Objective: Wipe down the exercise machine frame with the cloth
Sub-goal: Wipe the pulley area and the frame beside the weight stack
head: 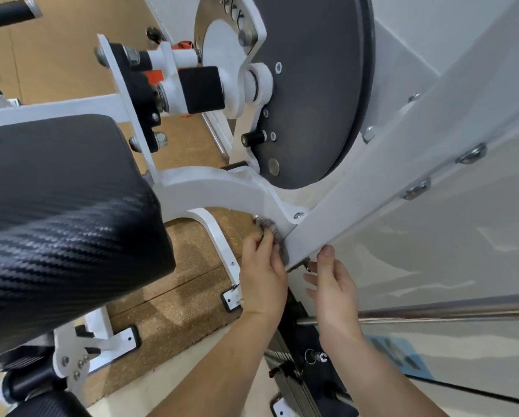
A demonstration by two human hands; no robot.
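The white exercise machine frame (pixel 228 188) curves from the seat toward a slanted white beam (pixel 387 164). My left hand (pixel 262 275) grips a small grey cloth (pixel 268 228) and presses it against the frame where the curved bracket meets the beam. My right hand (pixel 333 284) rests on the lower end of the beam, thumb up along its edge and fingers curled under it, holding nothing else. Most of the cloth is hidden under my left fingers.
A black padded seat (pixel 56 212) fills the left. A large dark cam disc (pixel 315 85) stands above the hands. A white shroud panel (pixel 462 236) is on the right with a chrome rod (pixel 432 316). Brown floor mats (pixel 177 302) and the weight stack (pixel 294 383) lie below.
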